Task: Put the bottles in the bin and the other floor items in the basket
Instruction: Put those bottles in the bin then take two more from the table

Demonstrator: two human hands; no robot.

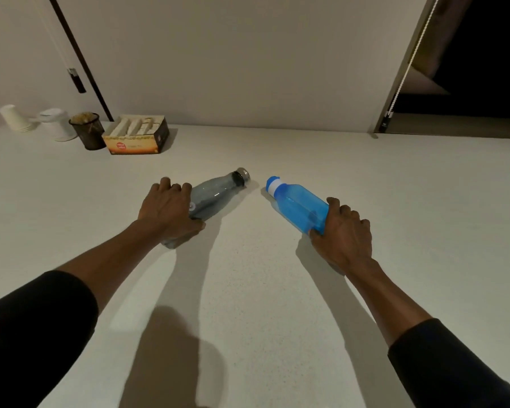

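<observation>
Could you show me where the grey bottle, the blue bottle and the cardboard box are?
grey bottle [215, 191]: head view, on its clear shoulder.
blue bottle [299, 206]: head view, mid body.
cardboard box [130, 148]: head view, printed front face.

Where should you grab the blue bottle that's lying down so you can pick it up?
Grab the blue plastic bottle around its wide, flat-sided body near the base, coming down from above. It lies on its side with the white-collared cap pointing away, so the base end is nearest. The right hand already wraps it there.

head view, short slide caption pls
Left hand grips a grey bottle, right hand a blue bottle, both lying on the white surface.
</observation>
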